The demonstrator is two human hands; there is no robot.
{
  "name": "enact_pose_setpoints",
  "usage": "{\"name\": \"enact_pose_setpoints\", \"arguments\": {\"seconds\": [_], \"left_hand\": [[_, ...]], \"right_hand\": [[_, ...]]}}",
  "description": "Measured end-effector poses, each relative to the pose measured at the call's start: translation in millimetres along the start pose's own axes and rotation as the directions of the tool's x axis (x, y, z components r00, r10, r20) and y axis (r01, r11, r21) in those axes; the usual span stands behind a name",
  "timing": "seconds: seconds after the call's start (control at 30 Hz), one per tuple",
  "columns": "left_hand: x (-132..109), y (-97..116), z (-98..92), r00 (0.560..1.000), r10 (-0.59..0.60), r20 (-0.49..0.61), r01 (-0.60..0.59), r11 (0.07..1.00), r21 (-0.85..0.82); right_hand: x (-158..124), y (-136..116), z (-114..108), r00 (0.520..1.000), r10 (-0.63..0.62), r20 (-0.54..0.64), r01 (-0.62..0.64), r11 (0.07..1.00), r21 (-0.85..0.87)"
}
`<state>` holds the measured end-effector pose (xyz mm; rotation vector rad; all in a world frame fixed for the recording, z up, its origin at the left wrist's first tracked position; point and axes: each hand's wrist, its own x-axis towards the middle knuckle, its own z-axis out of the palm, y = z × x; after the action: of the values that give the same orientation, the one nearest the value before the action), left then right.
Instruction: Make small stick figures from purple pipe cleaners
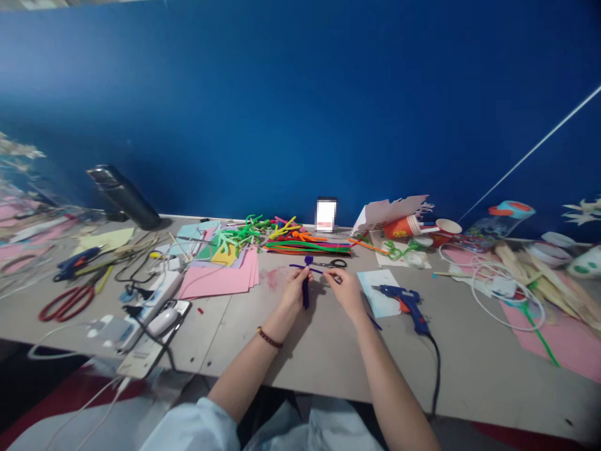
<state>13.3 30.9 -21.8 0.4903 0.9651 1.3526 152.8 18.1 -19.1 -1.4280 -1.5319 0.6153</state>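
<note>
Far left, the red-handled scissors (pixel 68 302) lie well away from the action, with the white power strip (pixel 159 294) between them and the hands, and the stack of pink paper (pixel 218 275) sits just beyond the left hand (pixel 295 289). That hand, a beaded bracelet (pixel 269 337) on its wrist, is closed in a tight pinch on the stem of a purple pipe-cleaner figure (pixel 306 282), which hangs upright just between the two hands. The right hand (pixel 345 291) is pinched narrow on the figure's thin crosswise arm, and the fingers hide exactly where the pieces join. Small black-handled scissors (pixel 337 264) lie just past those fingers, so a slip could catch the loose purple end on them, and a bare wire tip could prick a fingertip. Right by that hand, the blue glue gun (pixel 406 307) rests on a pale card (pixel 375 291), nozzle aimed back toward the hands; if it is hot, and nobody can tell from here, a careless reach could burn skin. Its black cord (pixel 436 369) drops over the table edge, where a snag could drag the gun. Further right, a white wire hoop (pixel 507 300) sprawls, blurred and hard to make out.
</note>
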Motion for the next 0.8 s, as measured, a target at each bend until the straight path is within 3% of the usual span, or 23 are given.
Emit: {"name": "enact_pose_setpoints", "arguments": {"seconds": [0.3,0.4,0.47,0.53,0.6,0.63,0.7,0.77,0.8], "left_hand": [[11.1,6.7,-9.4,0.994,0.06,-0.087,-0.062,0.998,-0.012],[14.5,13.1,-13.4,0.991,0.055,-0.124,-0.061,0.997,-0.045],[16.9,18.9,-16.3,0.987,0.059,-0.147,-0.071,0.994,-0.081],[19.8,25.0,-19.4,0.984,0.064,-0.166,-0.084,0.99,-0.117],[23.2,30.3,-22.5,0.98,0.061,-0.192,-0.092,0.984,-0.153],[24.9,32.4,-24.0,0.975,0.064,-0.215,-0.101,0.981,-0.167],[27.8,34.8,-26.7,0.96,0.07,-0.271,-0.123,0.976,-0.182],[29.3,35.1,-28.5,0.95,0.083,-0.301,-0.143,0.973,-0.184],[29.3,34.6,-29.0,0.951,0.091,-0.296,-0.148,0.973,-0.178]], "right_hand": [[3.6,4.1,-13.8,0.998,-0.064,-0.014,0.061,0.988,-0.139],[6.3,5.5,-25.1,0.979,-0.093,-0.181,0.042,0.963,-0.266],[8.2,7.5,-33.3,0.914,-0.15,-0.376,0.003,0.931,-0.366],[9.5,10.4,-40.0,0.806,-0.229,-0.546,-0.033,0.903,-0.427],[9.8,13.8,-42.7,0.736,-0.272,-0.62,-0.031,0.901,-0.432],[9.6,15.7,-41.9,0.742,-0.272,-0.613,-0.01,0.909,-0.416],[9.1,20.0,-35.8,0.83,-0.237,-0.505,0.037,0.927,-0.374],[9.2,25.2,-25.6,0.942,-0.183,-0.282,0.075,0.933,-0.353],[9.6,28.0,-20.0,0.974,-0.159,-0.162,0.091,0.928,-0.361]]}}
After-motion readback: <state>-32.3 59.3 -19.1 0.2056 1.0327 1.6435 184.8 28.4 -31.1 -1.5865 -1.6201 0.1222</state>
